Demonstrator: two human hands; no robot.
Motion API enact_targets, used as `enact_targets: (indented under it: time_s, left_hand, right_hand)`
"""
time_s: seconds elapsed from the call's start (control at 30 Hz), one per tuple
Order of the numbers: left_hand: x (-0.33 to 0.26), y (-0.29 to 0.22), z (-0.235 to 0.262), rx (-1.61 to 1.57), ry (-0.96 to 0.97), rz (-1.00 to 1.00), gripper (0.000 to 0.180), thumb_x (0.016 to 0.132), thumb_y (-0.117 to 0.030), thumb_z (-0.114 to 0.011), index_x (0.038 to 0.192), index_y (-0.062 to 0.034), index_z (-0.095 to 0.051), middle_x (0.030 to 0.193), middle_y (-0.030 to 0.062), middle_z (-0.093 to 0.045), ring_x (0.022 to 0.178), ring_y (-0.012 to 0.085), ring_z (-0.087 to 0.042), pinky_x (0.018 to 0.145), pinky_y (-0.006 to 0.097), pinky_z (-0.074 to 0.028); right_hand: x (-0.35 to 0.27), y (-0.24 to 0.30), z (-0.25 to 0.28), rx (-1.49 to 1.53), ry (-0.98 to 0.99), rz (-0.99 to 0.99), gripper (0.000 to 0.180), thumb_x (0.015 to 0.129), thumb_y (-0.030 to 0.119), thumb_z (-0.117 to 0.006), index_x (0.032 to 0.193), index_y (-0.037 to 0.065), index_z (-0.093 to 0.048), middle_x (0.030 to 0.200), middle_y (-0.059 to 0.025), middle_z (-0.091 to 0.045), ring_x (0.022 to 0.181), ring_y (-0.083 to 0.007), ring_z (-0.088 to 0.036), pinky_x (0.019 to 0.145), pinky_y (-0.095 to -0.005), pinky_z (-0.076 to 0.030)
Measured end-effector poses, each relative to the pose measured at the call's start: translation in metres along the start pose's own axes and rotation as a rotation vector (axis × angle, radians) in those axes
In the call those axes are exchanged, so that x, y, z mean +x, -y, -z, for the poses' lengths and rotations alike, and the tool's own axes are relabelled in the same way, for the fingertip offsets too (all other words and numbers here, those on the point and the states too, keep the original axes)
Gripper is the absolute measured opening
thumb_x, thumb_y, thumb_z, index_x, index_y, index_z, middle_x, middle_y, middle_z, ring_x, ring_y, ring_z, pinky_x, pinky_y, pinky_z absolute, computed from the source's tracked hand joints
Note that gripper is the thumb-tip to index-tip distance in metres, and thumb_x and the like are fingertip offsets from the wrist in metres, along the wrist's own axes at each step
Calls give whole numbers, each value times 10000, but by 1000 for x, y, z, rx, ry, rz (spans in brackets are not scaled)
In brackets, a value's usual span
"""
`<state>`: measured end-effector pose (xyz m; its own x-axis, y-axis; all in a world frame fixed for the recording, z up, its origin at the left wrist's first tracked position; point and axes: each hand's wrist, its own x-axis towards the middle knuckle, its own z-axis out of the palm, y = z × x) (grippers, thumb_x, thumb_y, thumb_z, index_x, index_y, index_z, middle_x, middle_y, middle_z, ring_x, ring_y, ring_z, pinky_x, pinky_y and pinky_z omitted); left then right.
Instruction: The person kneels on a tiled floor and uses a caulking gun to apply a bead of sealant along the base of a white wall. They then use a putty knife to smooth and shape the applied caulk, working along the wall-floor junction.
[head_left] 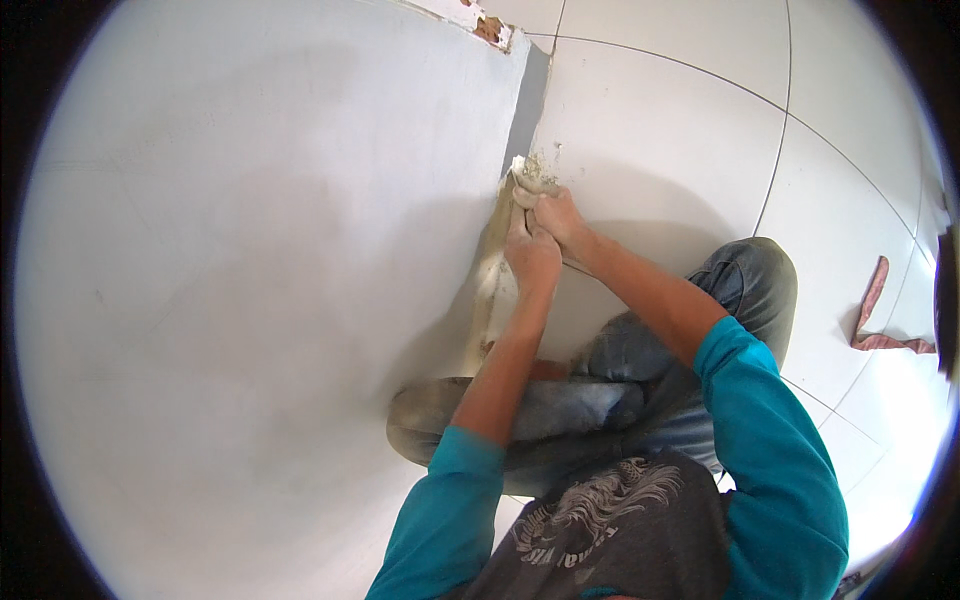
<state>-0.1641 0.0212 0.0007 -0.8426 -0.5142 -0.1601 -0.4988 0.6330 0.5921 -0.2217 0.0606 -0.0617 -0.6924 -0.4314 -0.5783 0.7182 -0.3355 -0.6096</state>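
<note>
You've got two bare, dusty-fingered hands, left hand (533, 258) and right hand (563, 218), bunched together at the foot of one smooth pale wall (250, 250); fingers look curled, can't tell if they're clamped on anything; one flat grey strip (526, 110) runs along the wall's base just beyond them; gritty crumbs (542, 168) lie right there; one bent reddish strap (873, 310) sits on hard floor tiles (660, 130), well to your right.

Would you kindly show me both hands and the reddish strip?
Left hand (534, 257), head view: the hand's back.
Right hand (562, 216), head view: the hand's back.
Reddish strip (872, 298), head view: upper length.
</note>
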Motion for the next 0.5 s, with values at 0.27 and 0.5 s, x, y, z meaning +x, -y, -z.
enact_targets:
  time_s: [0.27, 0.5]
  left_hand:
    - [-7, -5, 4, -77, 2, -29, 505, 1038, -216, -542, 1488, 12, -538, 1386, 308, -630, 1286, 478, -600, 1098, 490, -453]
    - [-4, 4, 0, -70, 27, 164, 516, 1041, -251, -540, 1487, 9, -539, 1371, 308, -638, 1276, 490, -599, 1083, 487, -466]
  right_hand:
    - [-10, 8, -1, -77, -7, -4, 441, 1054, 203, -663, 1465, 47, -628, 1014, -44, -721, 848, -108, -636, 752, -297, -549]
    - [-8, 10, -5, -52, -11, 99, 440, 1058, 208, -659, 1468, 52, -627, 971, -27, -717, 820, -96, -604, 736, -290, -532]
